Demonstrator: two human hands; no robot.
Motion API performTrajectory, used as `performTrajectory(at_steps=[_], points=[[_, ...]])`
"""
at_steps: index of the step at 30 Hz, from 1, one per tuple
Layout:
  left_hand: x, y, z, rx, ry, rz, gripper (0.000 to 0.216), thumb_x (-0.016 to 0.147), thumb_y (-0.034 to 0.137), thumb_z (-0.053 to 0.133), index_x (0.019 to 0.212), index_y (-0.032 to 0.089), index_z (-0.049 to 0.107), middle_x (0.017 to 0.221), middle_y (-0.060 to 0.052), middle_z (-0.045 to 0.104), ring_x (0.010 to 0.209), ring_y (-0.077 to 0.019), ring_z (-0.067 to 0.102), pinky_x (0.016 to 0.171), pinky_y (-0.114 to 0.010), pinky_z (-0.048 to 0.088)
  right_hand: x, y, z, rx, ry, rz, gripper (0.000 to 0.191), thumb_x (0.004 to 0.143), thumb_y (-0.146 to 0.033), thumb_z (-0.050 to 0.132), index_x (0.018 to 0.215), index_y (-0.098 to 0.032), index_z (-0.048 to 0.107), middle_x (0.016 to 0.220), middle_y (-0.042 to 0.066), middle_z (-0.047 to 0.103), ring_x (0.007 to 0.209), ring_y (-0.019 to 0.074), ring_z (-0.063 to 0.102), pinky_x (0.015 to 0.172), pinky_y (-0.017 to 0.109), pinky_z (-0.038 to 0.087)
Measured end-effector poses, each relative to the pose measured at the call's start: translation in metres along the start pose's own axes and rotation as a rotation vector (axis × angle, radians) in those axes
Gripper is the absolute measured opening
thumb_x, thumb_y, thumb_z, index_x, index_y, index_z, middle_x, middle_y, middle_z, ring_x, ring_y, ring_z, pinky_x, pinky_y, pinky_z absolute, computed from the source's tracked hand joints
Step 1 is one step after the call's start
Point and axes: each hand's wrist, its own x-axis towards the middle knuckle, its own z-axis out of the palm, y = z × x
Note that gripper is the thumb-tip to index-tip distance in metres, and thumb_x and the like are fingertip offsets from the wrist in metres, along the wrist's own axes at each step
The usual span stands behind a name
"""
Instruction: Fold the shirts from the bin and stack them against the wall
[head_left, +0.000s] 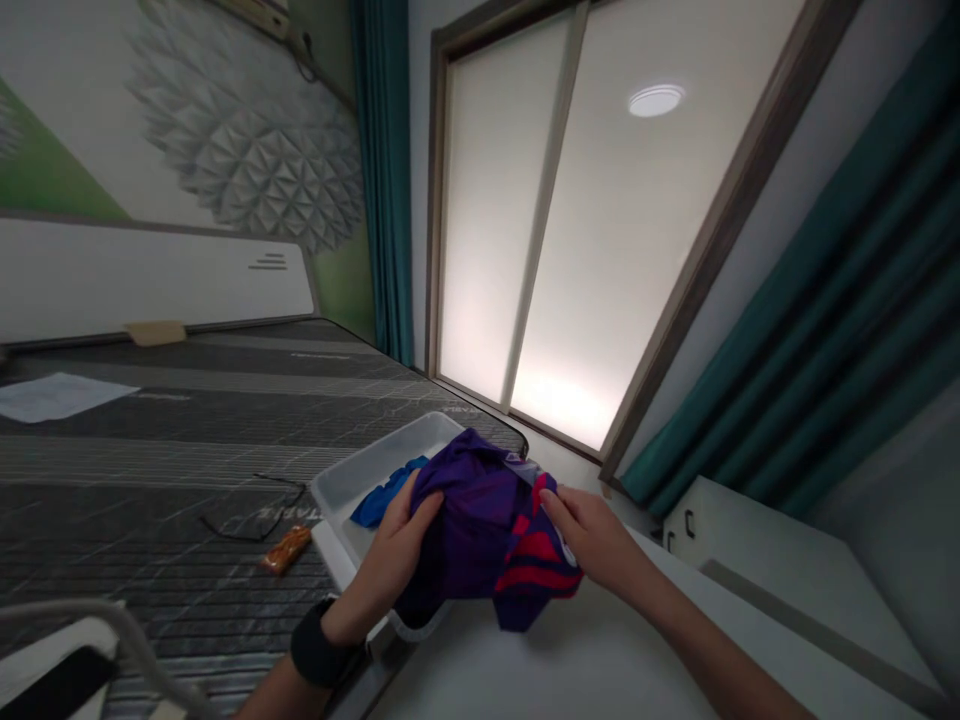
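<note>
A purple garment (472,520) with red stripes is stretched between my two hands, partly bunched and hanging down at its lower edge. My left hand (401,535) pinches its left side, thumb on top. At the red-striped right side, my right hand (589,530) grips the cloth between thumb and fingers. Beneath and behind the garment stands a translucent white plastic bin (341,475), its right part hidden by the cloth. Inside the bin lies a crumpled blue cloth (386,497). I cannot tell the garment's exact kind.
The bin rests at the edge of a dark striped mattress (225,440). Glasses (259,525) and an orange-brown packet (286,550) lie left of it. A white sheet (64,396) is farther left. A white cabinet (787,570) stands at right, near sliding doors (592,250).
</note>
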Motion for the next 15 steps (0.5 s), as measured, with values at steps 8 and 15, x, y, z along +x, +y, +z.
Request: performTrajectory(at_steps=[8,15], points=[[-0.036,0.004,0.084,-0.163,-0.185,-0.088,0.041,0.083,0.041,0.056,0.117,0.019,0.058,0.117,-0.006,0.066,0.108,-0.0243,0.061,0.087,-0.032,0.052,-0.108,0.041,-0.034,0.157,0.127,0.181,0.043,0.088,-0.054,0.045,0.062,-0.02,0.053,0.061,-0.001,0.057,0.061,0.0168,0.051,0.057,0.026,0.038],[-0.062,-0.008,0.167,-0.202,-0.598,-0.074,0.031,0.09,0.041,0.049,0.112,0.019,0.053,0.079,0.0,0.062,0.057,-0.0129,0.058,0.056,-0.027,0.052,-0.213,0.088,-0.025,0.321,0.291,0.413,0.049,0.086,-0.063,0.045,0.077,-0.019,0.063,0.073,0.003,0.065,0.074,0.0215,0.059,0.069,0.029,0.047]])
